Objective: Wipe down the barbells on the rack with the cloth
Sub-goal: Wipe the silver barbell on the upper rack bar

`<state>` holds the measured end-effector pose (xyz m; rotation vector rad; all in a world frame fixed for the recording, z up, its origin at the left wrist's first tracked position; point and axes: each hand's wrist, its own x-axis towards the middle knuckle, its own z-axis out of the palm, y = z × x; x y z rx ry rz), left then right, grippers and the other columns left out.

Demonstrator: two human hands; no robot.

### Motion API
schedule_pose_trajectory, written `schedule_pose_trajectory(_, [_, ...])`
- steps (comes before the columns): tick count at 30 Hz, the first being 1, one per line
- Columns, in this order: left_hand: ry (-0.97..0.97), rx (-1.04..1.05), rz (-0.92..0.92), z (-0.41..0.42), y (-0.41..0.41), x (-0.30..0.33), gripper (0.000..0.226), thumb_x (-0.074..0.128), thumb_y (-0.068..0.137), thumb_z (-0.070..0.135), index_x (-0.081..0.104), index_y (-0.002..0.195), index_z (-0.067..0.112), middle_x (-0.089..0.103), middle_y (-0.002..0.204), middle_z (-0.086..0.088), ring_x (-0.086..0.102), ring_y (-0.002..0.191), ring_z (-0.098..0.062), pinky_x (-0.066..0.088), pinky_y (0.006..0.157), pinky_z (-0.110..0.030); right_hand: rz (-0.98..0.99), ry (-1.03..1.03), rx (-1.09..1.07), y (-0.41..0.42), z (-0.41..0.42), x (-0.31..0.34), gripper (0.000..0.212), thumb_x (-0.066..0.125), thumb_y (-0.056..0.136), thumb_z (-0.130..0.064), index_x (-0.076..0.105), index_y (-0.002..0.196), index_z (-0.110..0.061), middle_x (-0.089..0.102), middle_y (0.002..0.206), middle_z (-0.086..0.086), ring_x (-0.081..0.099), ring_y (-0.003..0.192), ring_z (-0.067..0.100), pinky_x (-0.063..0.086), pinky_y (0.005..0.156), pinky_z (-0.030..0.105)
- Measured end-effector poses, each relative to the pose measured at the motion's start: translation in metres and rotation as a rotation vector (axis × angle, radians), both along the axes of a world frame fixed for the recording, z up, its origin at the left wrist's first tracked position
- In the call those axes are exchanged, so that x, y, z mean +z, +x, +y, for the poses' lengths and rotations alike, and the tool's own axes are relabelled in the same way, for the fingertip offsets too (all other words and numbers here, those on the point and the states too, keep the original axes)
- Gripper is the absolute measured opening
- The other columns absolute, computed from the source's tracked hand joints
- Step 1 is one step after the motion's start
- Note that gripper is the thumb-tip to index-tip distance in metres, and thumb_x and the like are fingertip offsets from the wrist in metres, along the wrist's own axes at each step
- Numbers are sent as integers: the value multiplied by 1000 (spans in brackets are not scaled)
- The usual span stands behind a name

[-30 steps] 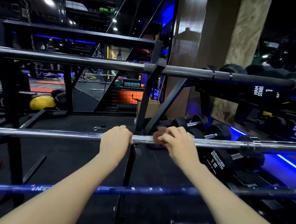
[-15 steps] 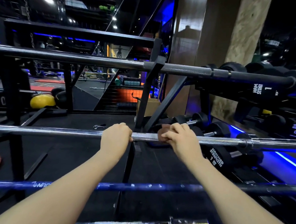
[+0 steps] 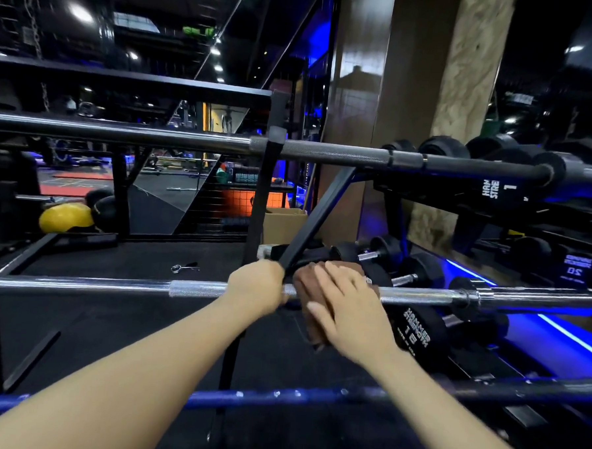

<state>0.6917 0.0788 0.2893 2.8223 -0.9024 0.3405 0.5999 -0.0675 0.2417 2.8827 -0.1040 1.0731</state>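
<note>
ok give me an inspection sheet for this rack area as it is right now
surface: black rubber floor under the black steel rack.
job's things: chrome barbell lies across the rack at mid height; brown cloth is wrapped over it; dark knurled barbell above; blue barbell below.
clutter: small metal collar clip on the floor; cardboard box behind the rack.
hands: left hand grips the chrome barbell; right hand holds the cloth against it.
cables: nothing seen.
surroundings: black dumbbells on the right; yellow ball far left.
</note>
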Motion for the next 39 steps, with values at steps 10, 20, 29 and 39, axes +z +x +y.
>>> schedule_pose_trajectory(10, [-33, 5, -1, 1, 2, -5, 11, 61, 87, 23, 65, 94, 15, 65, 96, -7, 62, 91, -30, 39, 65, -28, 244, 342, -248, 56, -3, 40, 37, 35, 98, -42, 62, 116, -24, 63, 118, 7, 52, 114, 31, 43, 86, 38])
schedule_pose_trajectory(20, [7, -48, -85, -3, -2, -4, 10, 55, 83, 7, 51, 77, 14, 47, 71, -4, 56, 80, -32, 34, 59, -27, -290, 82, -79, 33, -1, -11, 29, 46, 91, -34, 70, 89, -17, 62, 86, 3, 54, 90, 26, 39, 85, 38])
schedule_pose_trajectory(29, [-17, -29, -40, -1, -1, 0, 4, 56, 83, 12, 60, 83, 13, 59, 82, -8, 60, 85, -32, 35, 61, -27, 115, 354, -317, 52, 9, 35, 34, 37, 99, -36, 63, 110, -15, 65, 112, 9, 57, 107, 33, 39, 86, 38])
schedule_pose_trajectory(39, [-42, -10, -52, -6, -2, -1, 14, 53, 86, 12, 64, 94, 11, 63, 93, -10, 45, 73, -28, 36, 64, -29, 166, 311, -271, 57, 1, 42, 31, 45, 96, -32, 65, 108, -11, 65, 113, 13, 60, 104, 35, 44, 83, 38])
